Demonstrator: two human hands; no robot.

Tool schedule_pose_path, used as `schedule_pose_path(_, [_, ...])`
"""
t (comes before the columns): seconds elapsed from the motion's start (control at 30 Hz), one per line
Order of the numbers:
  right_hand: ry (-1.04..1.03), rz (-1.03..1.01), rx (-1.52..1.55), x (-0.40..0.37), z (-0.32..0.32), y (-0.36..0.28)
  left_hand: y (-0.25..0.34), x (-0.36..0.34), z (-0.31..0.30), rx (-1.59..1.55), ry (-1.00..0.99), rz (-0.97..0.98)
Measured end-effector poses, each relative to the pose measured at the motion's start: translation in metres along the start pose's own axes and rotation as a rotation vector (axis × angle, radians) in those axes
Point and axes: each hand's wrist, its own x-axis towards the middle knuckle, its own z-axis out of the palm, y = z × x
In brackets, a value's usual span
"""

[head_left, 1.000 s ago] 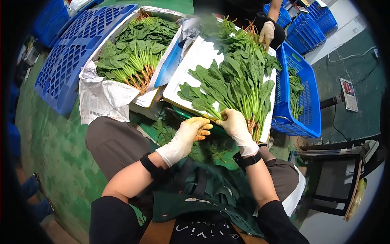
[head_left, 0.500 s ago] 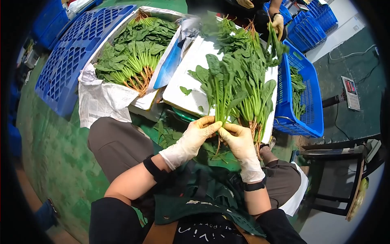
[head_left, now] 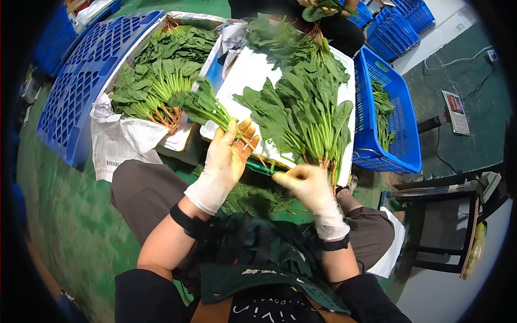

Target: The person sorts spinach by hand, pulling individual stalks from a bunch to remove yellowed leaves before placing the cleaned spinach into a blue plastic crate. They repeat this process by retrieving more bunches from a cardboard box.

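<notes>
My left hand (head_left: 231, 153), in a pale glove, is closed on a spinach plant (head_left: 207, 106). The plant's leaves tilt up to the left, and its reddish root hangs below my fingers. My right hand (head_left: 307, 185), also gloved, is curled closed and slightly blurred, just right of that root. Whatever its fingers hold, if anything, cannot be made out. Beneath it is a dark, smeared leaf (head_left: 262, 204). A pile of spinach (head_left: 318, 118) lies on the white foam board (head_left: 245, 72) in front of my hands, roots pointing toward me.
At left, a paper-lined box (head_left: 102, 116) holds bunched spinach, beside a blue plastic pallet (head_left: 81, 81). A blue crate (head_left: 366, 124) with greens stands right of the board, near a scale display (head_left: 456, 113). Leaves (head_left: 239, 199) litter the floor. Another person's hand (head_left: 326, 9) holds greens opposite.
My hands have separated. The left has moved left and up with the spinach plant, which now leans left. The other person's hand has moved away from the right side of the pile.
</notes>
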Motion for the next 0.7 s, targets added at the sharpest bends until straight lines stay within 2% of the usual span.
schedule_pose_path(0.03, [0.167, -0.129, -0.195, 0.004, -0.012, -0.003, -0.001, 0.001, 0.002, 0.0, -0.007, -0.004])
schedule_pose_path(0.07, [0.379, -0.2, -0.153, 0.02, -0.02, 0.018, -0.004, -0.001, 0.003, -0.026, -0.017, -0.055])
schedule_pose_path(0.1, [0.596, -0.285, -0.385, 0.025, -0.032, 0.009, -0.007, -0.003, 0.003, -0.053, -0.025, -0.105])
schedule_pose_path(0.17, [0.736, -0.299, -0.699, 0.043, -0.05, 0.025, -0.015, -0.007, 0.006, -0.071, -0.022, -0.213])
schedule_pose_path(0.23, [0.711, -0.245, -0.768, 0.048, -0.053, 0.041, -0.02, -0.005, 0.008, -0.006, -0.051, -0.309])
schedule_pose_path(0.3, [0.681, -0.193, -0.838, 0.052, -0.059, 0.043, -0.024, -0.01, 0.017, 0.077, -0.036, -0.304])
schedule_pose_path(0.37, [0.532, -0.018, -0.448, 0.051, -0.066, 0.041, -0.025, -0.014, 0.018, 0.243, -0.091, -0.336])
schedule_pose_path(0.43, [0.523, -0.026, -0.386, 0.054, -0.078, 0.048, -0.028, -0.015, 0.022, 0.316, -0.047, -0.334])
schedule_pose_path(0.53, [0.543, -0.014, -0.073, 0.053, -0.093, 0.051, -0.029, -0.014, 0.02, 0.35, -0.091, -0.435])
schedule_pose_path(0.57, [0.539, -0.031, 0.111, 0.048, -0.096, 0.05, -0.032, -0.015, 0.022, 0.345, -0.097, -0.431])
schedule_pose_path(0.7, [0.615, -0.126, 0.298, 0.031, -0.088, 0.036, -0.044, -0.017, 0.017, 0.426, -0.226, -0.372])
